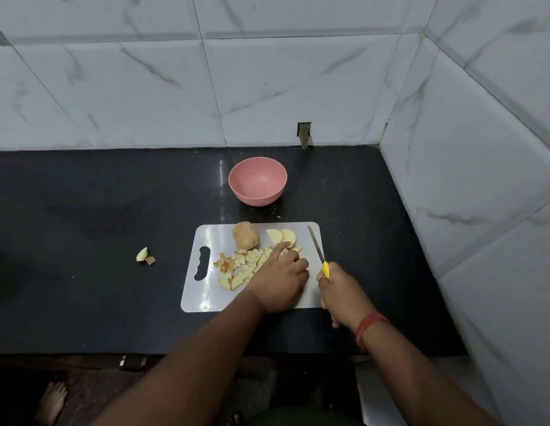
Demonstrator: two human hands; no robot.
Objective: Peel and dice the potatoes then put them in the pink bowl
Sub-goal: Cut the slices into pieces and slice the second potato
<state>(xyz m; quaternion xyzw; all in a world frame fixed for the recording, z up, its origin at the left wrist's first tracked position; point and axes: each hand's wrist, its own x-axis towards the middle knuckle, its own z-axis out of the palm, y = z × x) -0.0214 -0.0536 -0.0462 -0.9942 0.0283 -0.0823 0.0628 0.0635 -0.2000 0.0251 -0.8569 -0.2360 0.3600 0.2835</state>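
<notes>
**Dicing under way on the cutting board**

A white cutting board (pixel 206 290) lay on the black worktop (pixel 83 210), its handle slot toward the left. The left hand (pixel 278 279) rested palm-down on the board over the right part of a heap of diced potato (pixel 241 261), its fingers fairly straight and close together, the forefinger reaching toward the far slices; whether it pinched anything beneath could not be told. The right hand (pixel 341 292) gripped the yellow handle of a knife (pixel 317 247), fingers curled round it, with the blade lying along the board's right edge and pointing away from the person. A red band (pixel 370 325) circled the right wrist.

At the board's far side sat a whole unpeeled potato (pixel 246 235), and just to its right lay two pale potato slices (pixel 281 236), overlapping. Larger wedge pieces (pixel 229 281) lay at the near-left of the diced heap.

The pink bowl (pixel 257 181) stood on the worktop beyond the board, apart from it, with nothing visible inside. Two small potato scraps (pixel 145 256) lay on the worktop well to the left of the board. Marbled white tiles (pixel 175 72) covered the wall behind and to the right.
</notes>
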